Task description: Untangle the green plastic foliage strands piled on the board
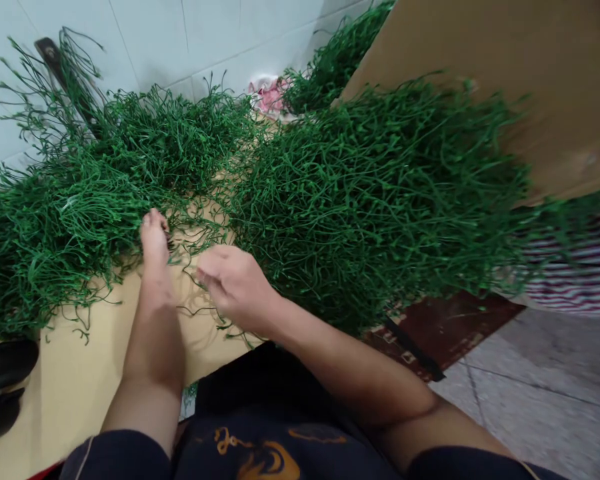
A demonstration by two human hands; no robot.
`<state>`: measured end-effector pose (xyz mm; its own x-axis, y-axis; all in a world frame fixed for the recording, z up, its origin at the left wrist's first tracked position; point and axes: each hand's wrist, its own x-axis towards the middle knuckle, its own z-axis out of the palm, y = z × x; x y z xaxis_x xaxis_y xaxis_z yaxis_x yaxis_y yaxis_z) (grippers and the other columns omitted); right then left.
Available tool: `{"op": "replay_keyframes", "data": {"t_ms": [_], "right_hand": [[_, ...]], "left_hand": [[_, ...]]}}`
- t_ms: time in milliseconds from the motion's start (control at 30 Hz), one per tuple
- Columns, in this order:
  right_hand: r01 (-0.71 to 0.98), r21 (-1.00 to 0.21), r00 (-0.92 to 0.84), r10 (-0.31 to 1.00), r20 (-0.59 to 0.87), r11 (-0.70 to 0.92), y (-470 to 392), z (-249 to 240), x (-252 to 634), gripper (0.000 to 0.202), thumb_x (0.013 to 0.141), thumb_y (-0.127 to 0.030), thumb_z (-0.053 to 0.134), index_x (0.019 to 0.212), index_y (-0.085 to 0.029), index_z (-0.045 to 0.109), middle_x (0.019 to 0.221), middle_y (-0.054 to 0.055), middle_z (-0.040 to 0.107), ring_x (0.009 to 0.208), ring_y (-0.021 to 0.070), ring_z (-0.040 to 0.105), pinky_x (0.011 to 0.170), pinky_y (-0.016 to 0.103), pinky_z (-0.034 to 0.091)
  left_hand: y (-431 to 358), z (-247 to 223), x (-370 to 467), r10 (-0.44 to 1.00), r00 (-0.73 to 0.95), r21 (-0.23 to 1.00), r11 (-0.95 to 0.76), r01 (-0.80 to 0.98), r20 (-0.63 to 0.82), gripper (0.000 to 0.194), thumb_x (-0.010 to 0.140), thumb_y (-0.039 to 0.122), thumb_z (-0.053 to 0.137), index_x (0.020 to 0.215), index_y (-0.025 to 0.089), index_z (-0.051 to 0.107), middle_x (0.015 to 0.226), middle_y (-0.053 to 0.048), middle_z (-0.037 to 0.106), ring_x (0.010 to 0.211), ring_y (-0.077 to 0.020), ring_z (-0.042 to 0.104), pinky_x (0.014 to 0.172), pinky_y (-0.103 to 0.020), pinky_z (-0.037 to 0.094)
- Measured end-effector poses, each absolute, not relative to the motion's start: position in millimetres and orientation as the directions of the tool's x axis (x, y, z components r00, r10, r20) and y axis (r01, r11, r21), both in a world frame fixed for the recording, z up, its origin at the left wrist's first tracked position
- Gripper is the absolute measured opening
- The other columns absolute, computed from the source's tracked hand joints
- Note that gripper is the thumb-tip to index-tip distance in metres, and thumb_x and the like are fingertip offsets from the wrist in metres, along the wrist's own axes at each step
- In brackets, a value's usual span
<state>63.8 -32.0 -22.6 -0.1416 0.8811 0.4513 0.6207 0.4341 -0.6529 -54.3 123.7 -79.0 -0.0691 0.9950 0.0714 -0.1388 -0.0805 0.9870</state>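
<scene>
A white-rimmed holder, either a dish or a wrapper, stood near the tiled wall with pink and white pieces in it. Green plastic-looking stems lay in a left heap and a right heap on the pale tabletop, the right one against a brown cardboard panel; whether that belonged to a box could not be told. The left hand was at the left heap's edge, its grip unclear. The right hand was closed, fingers curled, just beside the right heap; whether it held a stem could not be told.
</scene>
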Motion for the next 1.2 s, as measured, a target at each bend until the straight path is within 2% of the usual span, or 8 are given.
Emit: {"op": "replay_keyframes", "data": {"t_ms": [67,100,233,400,567,700,933,1200], "right_hand": [[0.596,-0.633,-0.117,0.833,0.540,0.494,-40,-16,79,0.026,0.084,-0.021,0.038,0.059,-0.018,0.040,0.059,0.001,0.043,0.061,0.0117,0.038,0.063,0.027,0.032],[0.603,-0.661,-0.044,0.846,0.531,0.446,-41,-14,89,0.026,0.085,-0.022,0.038,0.060,-0.017,0.045,0.058,0.001,0.042,0.059,0.0111,0.037,0.061,0.026,0.031],[0.517,-0.841,0.212,0.928,0.305,0.159,-32,-14,130,0.028,0.088,-0.029,0.042,0.070,-0.015,0.058,0.049,-0.005,0.029,0.047,0.0079,0.027,0.051,0.025,0.023],[0.316,-0.924,0.033,0.971,0.236,0.214,-25,-24,130,0.038,0.087,-0.044,0.044,0.078,-0.012,0.062,0.052,-0.006,0.027,0.048,0.0067,0.024,0.050,0.025,0.023],[0.041,-0.981,-0.124,0.975,0.184,0.190,-15,-38,112,0.046,0.083,-0.056,0.047,0.077,-0.013,0.060,0.056,-0.004,0.039,0.052,0.0070,0.035,0.053,0.025,0.031],[-0.015,-0.995,-0.094,0.991,0.098,0.097,-7,-41,108,0.036,0.083,-0.047,0.051,0.076,-0.013,0.060,0.058,-0.003,0.046,0.052,0.0061,0.039,0.054,0.023,0.033],[-0.083,-0.996,0.047,0.998,-0.043,-0.039,0,-42,101,0.018,0.084,-0.020,0.047,0.075,-0.012,0.061,0.058,-0.003,0.053,0.048,0.0048,0.042,0.051,0.022,0.036],[-0.006,-1.000,0.146,0.989,0.003,0.004,3,-52,105,0.020,0.079,-0.029,0.055,0.075,-0.014,0.067,0.076,0.004,0.064,0.064,0.0108,0.053,0.060,0.026,0.043]], "left_hand": [[123,-77,-59,0.993,-0.107,0.986,-0.069,-0.150,0.053,0.041,0.087,0.044,0.050,0.058,0.018,0.037,0.042,0.009,0.035,0.035,-0.0035,0.029,0.039,-0.020,0.020],[122,-75,-59,0.996,-0.073,0.987,-0.059,-0.150,0.048,0.041,0.085,0.045,0.052,0.058,0.018,0.039,0.042,0.008,0.038,0.036,-0.0033,0.031,0.039,-0.020,0.021],[111,-67,-50,0.978,0.208,0.991,0.031,-0.132,-0.002,0.041,0.074,0.049,0.065,0.057,0.016,0.049,0.045,0.006,0.047,0.038,-0.0035,0.042,0.041,-0.017,0.031],[106,-66,-49,0.941,0.337,0.984,0.069,-0.165,-0.009,0.037,0.060,0.049,0.076,0.064,0.015,0.061,0.054,0.004,0.058,0.047,-0.0040,0.051,0.045,-0.015,0.038],[103,-65,-55,0.900,0.432,0.981,0.035,-0.191,0.052,0.043,0.050,0.049,0.082,0.073,0.016,0.068,0.065,0.002,0.065,0.054,-0.0052,0.054,0.053,-0.017,0.042],[99,-60,-56,0.846,0.525,0.981,0.013,-0.192,0.091,0.050,0.043,0.049,0.084,0.077,0.016,0.070,0.072,-0.001,0.070,0.059,-0.0072,0.056,0.060,-0.019,0.044],[99,-60,-53,0.798,0.600,0.996,0.002,-0.085,0.050,0.041,0.045,0.043,0.085,0.069,0.015,0.068,0.063,0.001,0.066,0.059,-0.0086,0.056,0.062,-0.022,0.043],[103,-67,-50,0.856,0.501,0.990,-0.075,-0.122,0.127,0.041,0.056,0.051,0.078,0.060,0.015,0.058,0.054,0.005,0.055,0.050,-0.0048,0.047,0.055,-0.019,0.040]]}}
